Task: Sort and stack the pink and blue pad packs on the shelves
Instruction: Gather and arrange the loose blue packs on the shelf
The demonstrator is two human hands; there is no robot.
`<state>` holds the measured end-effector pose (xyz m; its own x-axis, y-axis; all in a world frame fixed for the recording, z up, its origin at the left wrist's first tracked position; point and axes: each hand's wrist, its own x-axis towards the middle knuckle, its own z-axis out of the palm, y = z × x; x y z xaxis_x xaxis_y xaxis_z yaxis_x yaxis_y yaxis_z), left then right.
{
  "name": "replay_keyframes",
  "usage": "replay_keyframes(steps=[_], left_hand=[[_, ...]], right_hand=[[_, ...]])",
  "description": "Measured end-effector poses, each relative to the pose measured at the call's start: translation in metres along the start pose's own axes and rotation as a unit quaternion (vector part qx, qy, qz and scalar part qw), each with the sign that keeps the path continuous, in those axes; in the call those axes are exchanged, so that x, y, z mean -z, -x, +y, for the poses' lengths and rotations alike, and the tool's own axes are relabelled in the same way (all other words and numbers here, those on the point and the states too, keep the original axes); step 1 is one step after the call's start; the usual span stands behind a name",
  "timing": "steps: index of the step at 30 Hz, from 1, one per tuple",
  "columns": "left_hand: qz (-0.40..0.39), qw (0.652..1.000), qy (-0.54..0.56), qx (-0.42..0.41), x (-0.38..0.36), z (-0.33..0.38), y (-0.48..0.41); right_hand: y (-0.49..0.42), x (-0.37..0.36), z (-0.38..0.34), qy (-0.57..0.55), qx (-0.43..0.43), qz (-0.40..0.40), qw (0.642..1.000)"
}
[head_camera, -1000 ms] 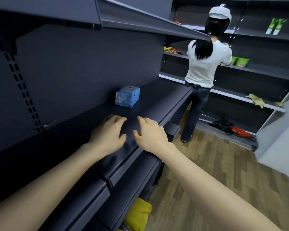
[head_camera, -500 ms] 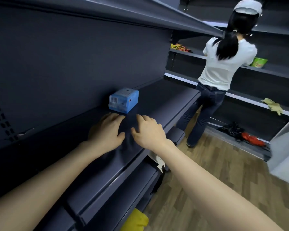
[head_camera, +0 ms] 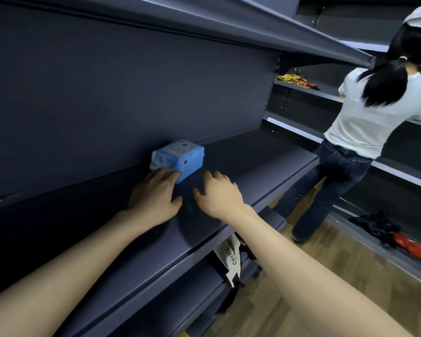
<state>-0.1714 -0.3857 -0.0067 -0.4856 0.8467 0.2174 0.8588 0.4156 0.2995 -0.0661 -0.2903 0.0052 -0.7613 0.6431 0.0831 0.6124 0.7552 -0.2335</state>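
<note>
A blue pad pack (head_camera: 180,156) lies alone on the dark grey shelf (head_camera: 253,166), close to the back panel. My left hand (head_camera: 156,195) is stretched over the shelf with its fingertips at the pack's near edge, fingers relaxed and holding nothing. Just right of it, my right hand (head_camera: 219,193) hovers over the shelf with fingers loosely spread, a short gap away from the pack. No pink pack is in view.
A person in a white shirt (head_camera: 365,117) stands at the adjoining shelves on the right. A white bag (head_camera: 230,261) hangs under my shelf. A shelf above (head_camera: 253,23) overhangs. Black and red items (head_camera: 394,234) lie low at the right.
Both hands have moved forward along the shelf toward the blue pack; the left fingertips now reach its near edge. The view has closed in on the shelf.
</note>
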Motion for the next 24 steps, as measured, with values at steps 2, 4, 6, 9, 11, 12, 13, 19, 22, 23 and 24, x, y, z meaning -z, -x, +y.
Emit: replay_keyframes(steps=[2,4,6,9,11,12,13,19,22,23,24], left_hand=[[0.010,1.000,0.003,0.022,-0.003,0.001,-0.006],[0.026,0.999,0.009,0.047,-0.005,0.002,-0.014],[0.034,0.997,0.012,0.075,-0.007,0.001,-0.022],[0.046,0.993,0.028,0.107,-0.010,-0.003,-0.037],[0.057,0.989,0.051,0.129,-0.012,-0.007,-0.046],[0.063,0.986,0.065,0.140,-0.013,-0.008,-0.051],[0.067,0.983,0.077,0.151,-0.014,-0.010,-0.057],[0.062,0.971,0.117,0.202,-0.026,-0.022,-0.083],[0.055,0.964,0.147,0.217,-0.034,-0.029,-0.091],[0.052,0.961,0.159,0.221,-0.036,-0.031,-0.093],[0.050,0.958,0.170,0.223,-0.038,-0.032,-0.095]], right_hand=[[-0.011,0.000,0.006,-0.011,0.002,-0.006,1.000],[-0.022,0.000,0.010,-0.022,0.004,-0.015,1.000],[-0.033,-0.001,0.014,-0.031,0.008,-0.024,0.999],[-0.051,-0.005,0.016,-0.044,0.013,-0.040,0.998],[-0.061,-0.009,0.017,-0.055,0.016,-0.047,0.997],[-0.066,-0.011,0.017,-0.061,0.017,-0.049,0.997],[-0.071,-0.013,0.017,-0.068,0.017,-0.051,0.996],[-0.096,-0.024,0.017,-0.112,0.010,-0.042,0.993],[-0.104,-0.028,0.019,-0.120,0.012,-0.049,0.992],[-0.106,-0.029,0.020,-0.122,0.015,-0.049,0.991],[-0.107,-0.031,0.022,-0.123,0.019,-0.046,0.991]])
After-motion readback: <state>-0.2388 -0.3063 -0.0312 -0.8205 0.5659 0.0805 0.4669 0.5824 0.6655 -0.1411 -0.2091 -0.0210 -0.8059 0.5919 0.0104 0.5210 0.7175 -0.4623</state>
